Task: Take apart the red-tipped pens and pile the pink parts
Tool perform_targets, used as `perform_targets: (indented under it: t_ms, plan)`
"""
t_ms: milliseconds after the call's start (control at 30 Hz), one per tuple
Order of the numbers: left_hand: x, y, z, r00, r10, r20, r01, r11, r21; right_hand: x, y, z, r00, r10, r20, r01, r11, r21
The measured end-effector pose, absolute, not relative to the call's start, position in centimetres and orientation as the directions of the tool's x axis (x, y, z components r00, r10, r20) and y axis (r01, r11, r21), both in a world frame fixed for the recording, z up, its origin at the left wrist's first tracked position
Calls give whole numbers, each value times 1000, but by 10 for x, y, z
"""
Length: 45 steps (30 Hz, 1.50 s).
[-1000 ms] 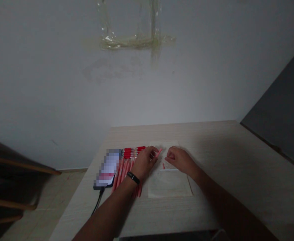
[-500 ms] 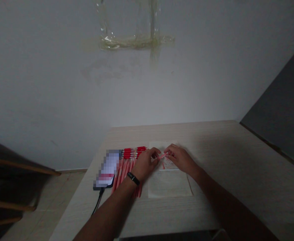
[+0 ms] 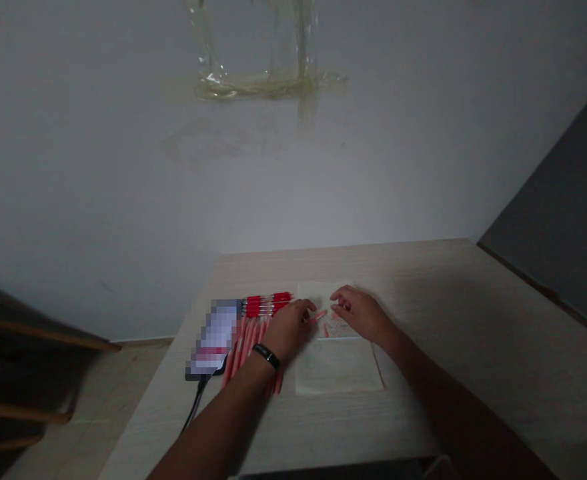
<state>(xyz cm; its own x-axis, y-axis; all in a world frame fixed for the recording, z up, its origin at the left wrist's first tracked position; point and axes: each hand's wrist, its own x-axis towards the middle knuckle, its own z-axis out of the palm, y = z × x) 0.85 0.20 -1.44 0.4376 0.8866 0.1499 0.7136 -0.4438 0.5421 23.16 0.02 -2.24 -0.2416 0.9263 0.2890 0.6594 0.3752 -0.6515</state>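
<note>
Pinched in the fingers of my left hand (image 3: 293,323) is a slim pink pen (image 3: 319,316). Its tip points right and most of its length is hidden by the hand. My right hand (image 3: 361,313) hovers just right of that tip, thumb and fingers apart, with nothing visible between them. Beneath both hands lies a whitish sheet (image 3: 338,367) with a small red-and-white printed piece (image 3: 340,328) on it. Several pink pens (image 3: 246,343) lie side by side under and beside my left forearm. Above them rest several red pens (image 3: 268,303) in a row.
At the left of the pens a phone with a blurred screen (image 3: 216,337) lies on the pale wooden table (image 3: 423,267), a black cable (image 3: 194,403) running from it. A wall with clear tape (image 3: 258,88) rises behind. Dark wooden furniture (image 3: 23,373) stands at the left.
My right hand has let go of the pink pen and drawn slightly right, its fingers opening. My left hand keeps the pen and has shifted very little.
</note>
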Motion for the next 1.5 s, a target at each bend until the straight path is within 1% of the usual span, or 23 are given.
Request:
perform_targets:
  t_ms: [400,533,600,700,767,833,933,1000,1067,1167,1300,1433,1500]
  plan:
    - [11,1,-21,454,880,137,738,-458,496,233,0,-22,-258,927,273,665,376,-645]
    - [12,1,-20,457,880,130,736,-456,500,234,1,-22,-256,922,290,667,386,-637]
    - [12,1,-18,459,878,135,719,-456,525,236,2,-21,-249,923,294,667,384,-638]
    - [9,3,-11,438,890,130,683,-423,595,246,5,-16,-233,921,312,688,382,-616]
    - [4,7,-5,426,897,115,658,-394,642,258,8,-11,-286,897,338,720,434,-542]
    - [-4,12,1,421,900,116,630,-382,677,273,12,-6,-311,887,342,735,453,-505]
    - [-15,21,7,383,905,183,564,-387,730,296,17,-2,-280,897,341,774,421,-472]
    - [-20,25,9,316,927,203,510,-347,787,308,19,-2,-244,895,372,804,401,-439]
    - [-22,28,9,247,937,249,478,-341,810,315,22,-2,-221,888,403,822,392,-413]
    - [-23,30,9,200,932,302,494,-362,790,318,25,-3,-244,874,419,815,419,-399]
    - [-22,30,12,222,927,302,556,-374,742,315,26,-5,-295,879,375,793,444,-417]
    - [-20,27,14,294,903,313,613,-430,663,312,26,-12,-332,897,293,732,440,-520]
    - [-19,27,13,332,895,297,623,-444,644,310,26,-18,-393,882,259,676,468,-569]
